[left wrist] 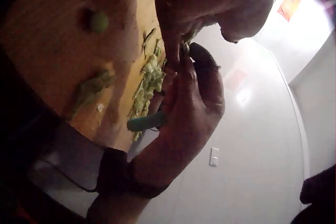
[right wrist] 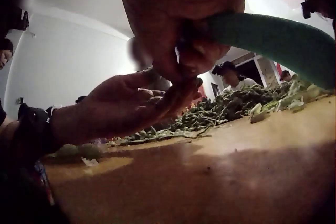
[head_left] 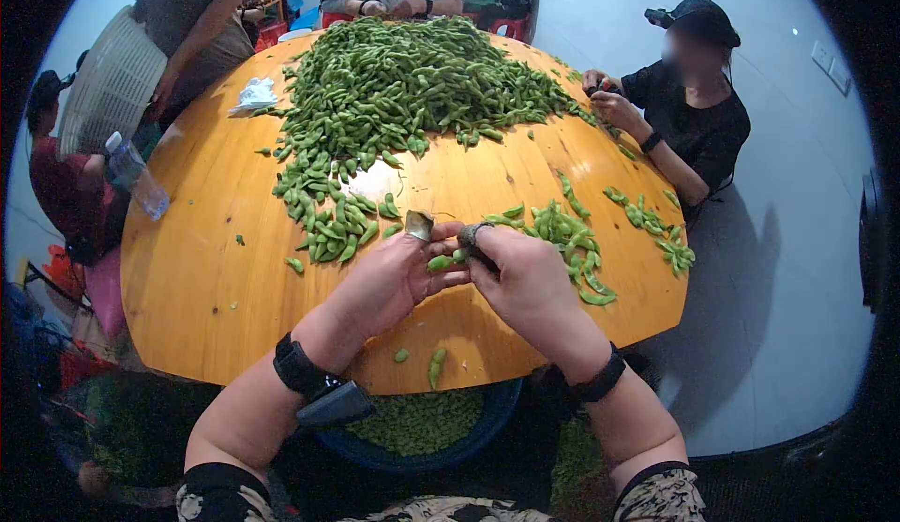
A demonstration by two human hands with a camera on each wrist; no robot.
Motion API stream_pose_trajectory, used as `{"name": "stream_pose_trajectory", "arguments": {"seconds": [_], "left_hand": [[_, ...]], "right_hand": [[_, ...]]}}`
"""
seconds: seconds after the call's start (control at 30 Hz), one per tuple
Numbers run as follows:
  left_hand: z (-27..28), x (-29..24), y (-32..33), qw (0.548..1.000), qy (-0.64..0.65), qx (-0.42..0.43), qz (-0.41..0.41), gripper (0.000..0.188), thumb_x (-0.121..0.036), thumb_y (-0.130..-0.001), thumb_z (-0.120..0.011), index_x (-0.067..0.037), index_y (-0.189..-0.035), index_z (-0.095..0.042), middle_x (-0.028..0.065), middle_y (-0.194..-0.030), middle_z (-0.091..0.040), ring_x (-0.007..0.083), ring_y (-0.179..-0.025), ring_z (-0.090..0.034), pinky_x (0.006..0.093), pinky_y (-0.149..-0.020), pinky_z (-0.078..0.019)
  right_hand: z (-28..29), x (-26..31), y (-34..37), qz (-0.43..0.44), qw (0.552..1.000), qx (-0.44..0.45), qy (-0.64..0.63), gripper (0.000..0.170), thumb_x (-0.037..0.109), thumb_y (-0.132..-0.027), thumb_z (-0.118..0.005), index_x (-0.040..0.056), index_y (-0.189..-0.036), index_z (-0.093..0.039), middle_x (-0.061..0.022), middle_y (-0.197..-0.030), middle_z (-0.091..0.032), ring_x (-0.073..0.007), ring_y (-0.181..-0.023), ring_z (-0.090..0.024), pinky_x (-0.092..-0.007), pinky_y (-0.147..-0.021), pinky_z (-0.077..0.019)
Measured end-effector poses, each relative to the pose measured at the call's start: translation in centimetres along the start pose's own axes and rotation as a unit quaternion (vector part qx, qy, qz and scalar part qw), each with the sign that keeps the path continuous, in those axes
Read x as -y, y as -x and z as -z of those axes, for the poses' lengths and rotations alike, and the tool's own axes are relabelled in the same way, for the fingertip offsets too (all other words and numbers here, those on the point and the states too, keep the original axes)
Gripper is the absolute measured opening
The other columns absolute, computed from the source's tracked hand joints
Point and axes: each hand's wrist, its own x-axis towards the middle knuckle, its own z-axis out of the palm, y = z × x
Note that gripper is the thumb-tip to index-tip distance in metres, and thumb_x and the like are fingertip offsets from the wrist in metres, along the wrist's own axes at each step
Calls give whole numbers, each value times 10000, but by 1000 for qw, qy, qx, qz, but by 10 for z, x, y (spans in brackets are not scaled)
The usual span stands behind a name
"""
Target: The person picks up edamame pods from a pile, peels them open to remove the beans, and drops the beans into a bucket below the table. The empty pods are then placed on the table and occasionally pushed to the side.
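Note:
My left hand [head_left: 394,273] is palm up over the near table edge, fingers extended and a metal cover [head_left: 419,225] on its thumb. Across its fingers lies a green edamame pod [head_left: 441,263], whose other end my right hand [head_left: 530,273] pinches. A dark cover [head_left: 475,241] wraps a digit of the right hand. From the right palm sticks a curved green piece [right wrist: 278,43]; I cannot tell what it is. Below both hands, a loose bean [head_left: 401,355] and a single pod [head_left: 438,368] lie on the wooden table [head_left: 225,306].
A large edamame heap [head_left: 394,81] covers the far table, with flattened pods [head_left: 567,231] at right. Under the near edge is a blue basin [head_left: 513,417] of shelled beans. A bottle [head_left: 137,177] is at left. People surround the table, one holding a white basket [head_left: 112,86].

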Motion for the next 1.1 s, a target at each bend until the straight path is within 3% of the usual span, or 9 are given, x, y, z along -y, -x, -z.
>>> {"name": "stream_pose_trajectory", "arguments": {"seconds": [0.13, 0.43, 0.57, 0.8, 0.9, 0.97, 1.0, 1.07, 1.1], "left_hand": [[-5, -2, -1, 998, -39, 26, 36, 403, -274, -1003, -388, 50, -1226, -479, 149, -1219, -544, 244, -1114, -558, 377, -975, -466], [-10, 6, 2, 996, -86, -16, 32, 450, -337, -992, -406, 52, -1205, -488, 135, -1205, -556, 253, -1080, -581, 373, -979, -468], [-8, 5, -1, 990, -129, -40, 36, 396, -285, -997, -406, 48, -1195, -490, 146, -1186, -561, 253, -1076, -584, 372, -985, -464], [8, 0, 0, 991, 98, -92, 8, 345, -231, -992, -381, 69, -1112, -500, 295, -1239, -499, 395, -1205, -481, 405, -1041, -420], [9, 0, -1, 991, 98, -89, -28, 310, -203, -982, -400, 61, -1093, -520, 277, -1218, -526, 376, -1170, -517, 404, -1020, -437], [10, -1, -1, 995, 27, -83, -52, 266, -191, -968, -443, 30, -1068, -553, 179, -1106, -603, 277, -1019, -605, 341, -880, -502], [11, -4, 1, 994, 32, -87, -49, 266, -191, -968, -443, 30, -1068, -553, 179, -1106, -603, 277, -1019, -605, 341, -880, -502], [13, -11, 5, 986, -49, -158, -38, 230, -192, -954, -483, -9, -1058, -576, 53, -942, -614, 154, -821, -601, 265, -708, -486], [16, -12, 3, 985, -40, -163, -42, 228, -215, -946, -509, -29, -1053, -587, -6, -853, -565, 97, -731, -545, 227, -626, -437]], "right_hand": [[-1, -8, -3, -9, 999, 26, 42, 75, 46, -786, -617, 10, -826, -564, -169, -755, -585, -349, -716, -603, -404, -615, -482], [-5, -14, -7, -36, 995, 26, 95, 135, 128, -781, -626, 24, -783, -540, -182, -706, -585, -374, -683, -600, -446, -603, -466], [-10, -12, -14, -54, 989, 17, 138, 131, 119, -772, -619, 26, -801, -531, -182, -719, -595, -379, -699, -604, -460, -623, -475], [2, -21, -20, -89, 988, -29, 122, 132, 73, -759, -600, 28, -847, -513, -181, -730, -594, -385, -719, -599, -466, -627, -470], [0, -24, -12, -53, 987, -18, 149, 141, 74, -755, -599, 29, -864, -521, -179, -764, -583, -374, -756, -595, -458, -638, -473], [1, -17, -3, -54, 985, 9, 162, 137, 75, -756, -599, 30, -864, -527, -176, -774, -580, -372, -763, -594, -457, -642, -474], [2, -10, 1, -28, 994, 18, 106, 138, 86, -756, -607, 33, -859, -533, -172, -774, -576, -369, -755, -593, -456, -645, -476], [-2, -1, 11, -4, 998, 30, 48, 139, 97, -756, -615, 36, -855, -539, -168, -775, -573, -366, -748, -592, -455, -647, -478], [-5, 2, 17, -7, 995, 92, 31, 137, 111, -763, -617, 38, -852, -543, -166, -781, -572, -363, -742, -593, -450, -646, -481]]}}
